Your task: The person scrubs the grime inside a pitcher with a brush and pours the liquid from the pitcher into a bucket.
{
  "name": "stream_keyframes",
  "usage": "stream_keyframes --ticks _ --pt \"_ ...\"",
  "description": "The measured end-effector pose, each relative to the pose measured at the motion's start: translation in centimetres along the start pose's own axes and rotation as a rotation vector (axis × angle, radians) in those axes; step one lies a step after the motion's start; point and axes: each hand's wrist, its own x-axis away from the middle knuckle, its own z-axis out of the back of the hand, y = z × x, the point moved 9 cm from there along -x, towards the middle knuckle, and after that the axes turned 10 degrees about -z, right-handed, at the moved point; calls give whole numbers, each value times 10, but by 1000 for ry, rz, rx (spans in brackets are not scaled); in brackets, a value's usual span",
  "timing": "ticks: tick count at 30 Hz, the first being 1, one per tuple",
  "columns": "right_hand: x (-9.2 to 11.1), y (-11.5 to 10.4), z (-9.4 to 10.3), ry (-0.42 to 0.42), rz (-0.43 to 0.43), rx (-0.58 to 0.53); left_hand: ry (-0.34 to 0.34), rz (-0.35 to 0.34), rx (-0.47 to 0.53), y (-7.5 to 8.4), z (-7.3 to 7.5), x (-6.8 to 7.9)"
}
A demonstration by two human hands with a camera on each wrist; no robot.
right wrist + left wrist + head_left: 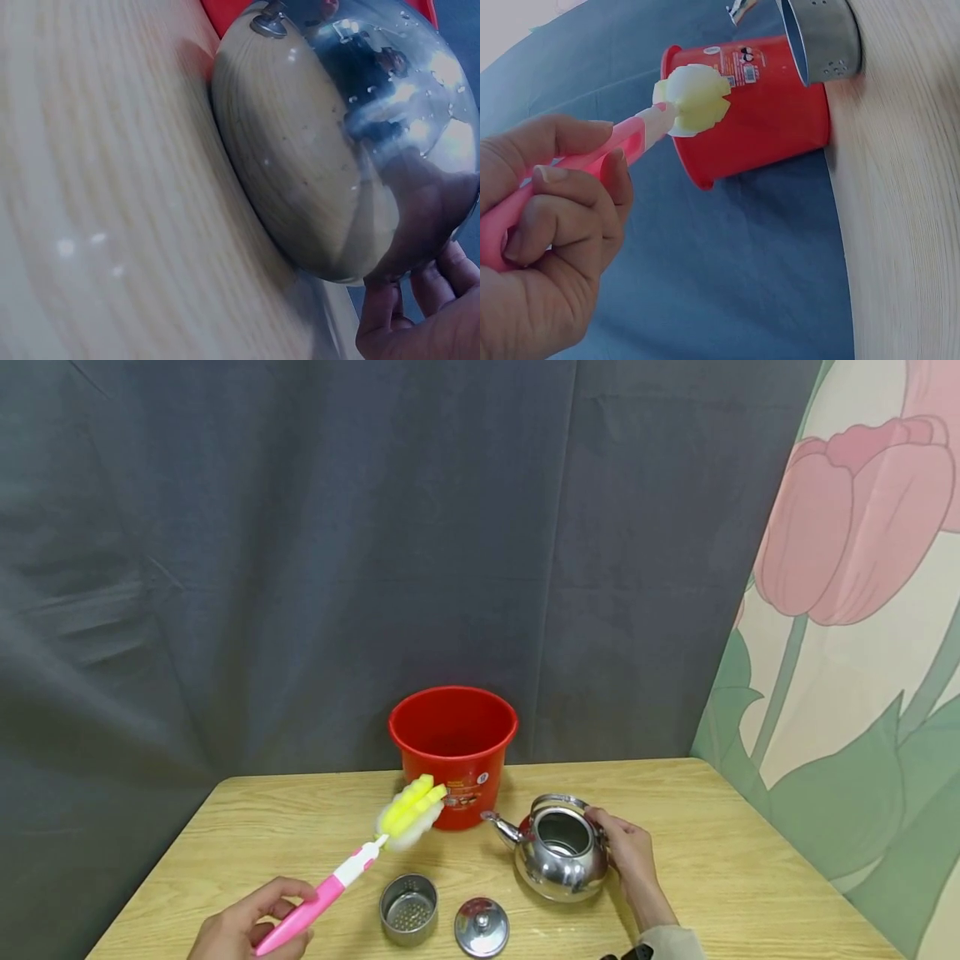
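Observation:
My left hand [251, 920] grips the pink handle of a sponge bottle brush [311, 906]. Its yellow and white sponge head points up and away, in front of the red bucket in the head view. At the right, my right hand [628, 852] holds a shiny steel teapot [558, 872] by its right side, near the handle's base. The teapot stands uncovered on the table, spout to the left. In the right wrist view, fingertips [380, 296] touch the teapot's shell, which carries water drops. A round steel lid [482, 928] and a perforated strainer basket [408, 910] lie between the hands.
A red bucket [453, 760] stands behind these things, near the back edge of the wooden table [720, 877]. A dark grey curtain [375, 568] hangs behind the table. On the right rises a wall [862, 693] painted with tulips.

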Motion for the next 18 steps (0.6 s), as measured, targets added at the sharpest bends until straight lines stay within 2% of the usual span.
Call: stream_keyframes --ticks 6,8,15,18 --pt "3 -1 0 3 4 -15 -84 18 83 8 -10 -4" --pt "3 -1 0 6 6 -13 -92 -1 82 13 -12 -5" --pt "2 -1 0 8 9 1 -137 1 64 27 -19 -13" --pt "2 -1 0 8 7 2 -158 -29 65 37 -24 -18"
